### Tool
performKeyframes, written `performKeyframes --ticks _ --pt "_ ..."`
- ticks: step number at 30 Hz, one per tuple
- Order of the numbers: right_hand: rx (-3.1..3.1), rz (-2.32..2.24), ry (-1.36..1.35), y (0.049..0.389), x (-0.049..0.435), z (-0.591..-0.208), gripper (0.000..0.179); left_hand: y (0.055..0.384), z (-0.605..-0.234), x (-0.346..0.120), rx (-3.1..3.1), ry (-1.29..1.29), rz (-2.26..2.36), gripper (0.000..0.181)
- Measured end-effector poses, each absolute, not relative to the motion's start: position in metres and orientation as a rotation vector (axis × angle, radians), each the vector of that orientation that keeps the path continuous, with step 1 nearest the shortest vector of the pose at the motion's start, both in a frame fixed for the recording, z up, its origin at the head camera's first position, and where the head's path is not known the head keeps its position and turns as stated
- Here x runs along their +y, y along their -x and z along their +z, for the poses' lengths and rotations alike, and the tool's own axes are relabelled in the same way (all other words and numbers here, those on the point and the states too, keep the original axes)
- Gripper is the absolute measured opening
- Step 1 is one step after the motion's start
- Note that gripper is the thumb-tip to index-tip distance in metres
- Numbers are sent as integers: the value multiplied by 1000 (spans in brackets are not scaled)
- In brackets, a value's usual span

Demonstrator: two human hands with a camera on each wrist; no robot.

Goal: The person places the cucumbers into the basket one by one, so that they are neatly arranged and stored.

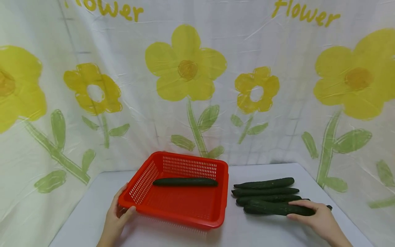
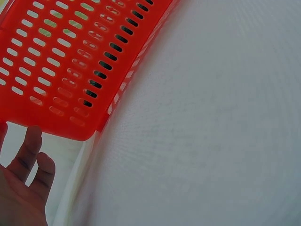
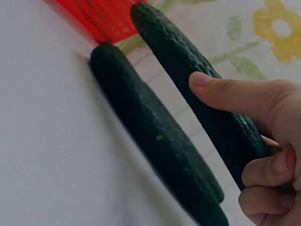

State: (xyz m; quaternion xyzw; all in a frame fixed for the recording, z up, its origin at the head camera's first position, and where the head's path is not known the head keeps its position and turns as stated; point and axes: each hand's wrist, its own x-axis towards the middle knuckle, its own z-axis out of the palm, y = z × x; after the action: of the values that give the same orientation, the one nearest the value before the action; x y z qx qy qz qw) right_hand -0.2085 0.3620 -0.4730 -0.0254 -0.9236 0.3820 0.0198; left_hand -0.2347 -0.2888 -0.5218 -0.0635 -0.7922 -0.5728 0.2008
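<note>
My right hand [image 1: 318, 218] grips a dark green cucumber [image 1: 268, 208] near its right end, thumb on one side and fingers curled on the other. In the right wrist view a gap shows between this held cucumber [image 3: 174, 52] and the other cucumbers [image 3: 146, 127]. At the near left corner of a red plastic basket [image 1: 172, 213], my left hand [image 1: 115, 218] holds the rim, its thumb at the front and its fingers along the left side. One cucumber [image 1: 185, 182] lies crosswise inside the basket, toward the back.
Several more cucumbers [image 1: 265, 192] lie side by side to the right of the basket. All stand on a white-covered table [image 1: 247, 233]. A white curtain with yellow painted flowers [image 1: 186, 68] hangs behind and at both sides.
</note>
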Motion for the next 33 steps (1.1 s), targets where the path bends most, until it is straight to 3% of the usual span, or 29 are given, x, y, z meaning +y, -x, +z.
performKeyframes --ticks 13,33 --pt "-2827 1419 233 210 349 -480 65 231 -522 -290 -2214 188 -1600 76" --pt "-2713 1386 92 232 302 -476 55 236 -522 -290 -2219 207 -1549 77"
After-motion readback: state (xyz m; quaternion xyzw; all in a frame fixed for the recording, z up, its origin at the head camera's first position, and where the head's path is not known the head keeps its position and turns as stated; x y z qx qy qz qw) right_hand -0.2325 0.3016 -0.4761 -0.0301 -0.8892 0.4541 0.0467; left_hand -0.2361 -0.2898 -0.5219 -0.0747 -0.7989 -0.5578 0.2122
